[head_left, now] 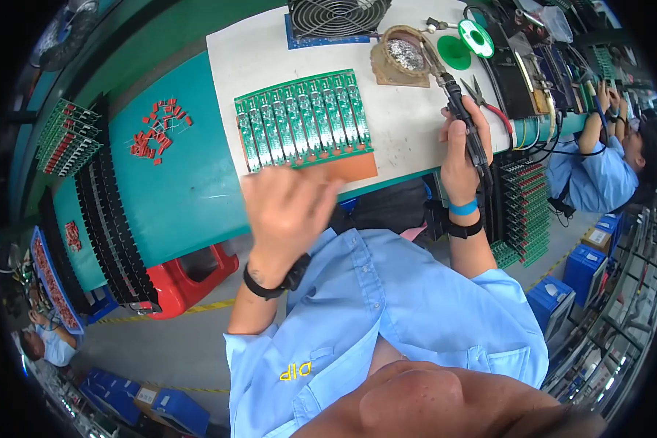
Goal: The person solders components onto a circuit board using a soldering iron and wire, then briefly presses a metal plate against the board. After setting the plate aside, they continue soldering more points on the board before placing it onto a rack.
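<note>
The right hand (460,166) is wrapped around a soldering iron (456,95), which points away from the body, its front end by the rim of a tan pot (381,64) with shiny, silvery bits inside. The left hand (283,212) is at the worktop's near edge, its fingers bent and blurred; I cannot tell whether they grip or touch anything. Just beyond them, the green circuit board panel (303,120) lies on a white sheet (230,58) covering the middle of the worktop (190,208), with an orange-brown plate (354,168) showing at the panel's near side. Pliers (499,113) with red handles lie near the iron, toward the worktop's right end, and a green and white spool (476,38) is beyond them. A black fan (339,16) stands at the far edge. Left of the sheet, red parts (164,124) with thin wire legs are scattered loosely, well apart from the panel.
</note>
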`<action>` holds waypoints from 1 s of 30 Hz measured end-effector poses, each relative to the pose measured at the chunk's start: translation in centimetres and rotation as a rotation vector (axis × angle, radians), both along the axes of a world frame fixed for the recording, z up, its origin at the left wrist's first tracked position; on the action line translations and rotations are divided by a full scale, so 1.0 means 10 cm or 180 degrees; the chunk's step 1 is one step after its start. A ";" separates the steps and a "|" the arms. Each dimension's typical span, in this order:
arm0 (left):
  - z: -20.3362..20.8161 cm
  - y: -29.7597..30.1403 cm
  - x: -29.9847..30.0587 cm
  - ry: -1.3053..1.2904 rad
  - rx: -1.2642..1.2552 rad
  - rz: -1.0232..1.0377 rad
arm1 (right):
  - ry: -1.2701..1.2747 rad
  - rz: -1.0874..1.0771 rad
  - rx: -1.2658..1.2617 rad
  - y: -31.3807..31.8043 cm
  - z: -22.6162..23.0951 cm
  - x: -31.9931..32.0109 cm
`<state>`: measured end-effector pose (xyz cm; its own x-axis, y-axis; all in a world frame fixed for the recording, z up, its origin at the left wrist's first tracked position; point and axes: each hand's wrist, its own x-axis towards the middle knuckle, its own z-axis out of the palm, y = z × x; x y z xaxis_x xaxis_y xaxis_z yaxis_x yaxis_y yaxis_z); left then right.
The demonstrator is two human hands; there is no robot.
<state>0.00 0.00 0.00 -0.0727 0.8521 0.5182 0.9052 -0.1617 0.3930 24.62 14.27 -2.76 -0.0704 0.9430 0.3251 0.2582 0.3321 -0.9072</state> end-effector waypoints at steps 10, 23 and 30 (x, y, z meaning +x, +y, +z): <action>0.03 0.15 0.58 0.0141 -0.0267 -0.0492 | 0.0037 0.0127 0.0619 -0.05 -0.19 0.15; 0.01 0.08 0.66 0.0246 -0.0569 -0.0292 | -0.0243 0.0218 0.0940 -0.06 -0.09 0.10; 0.08 -0.34 0.46 0.0480 -0.0915 -0.0090 | -0.0066 0.0357 0.0722 -0.10 -0.06 0.20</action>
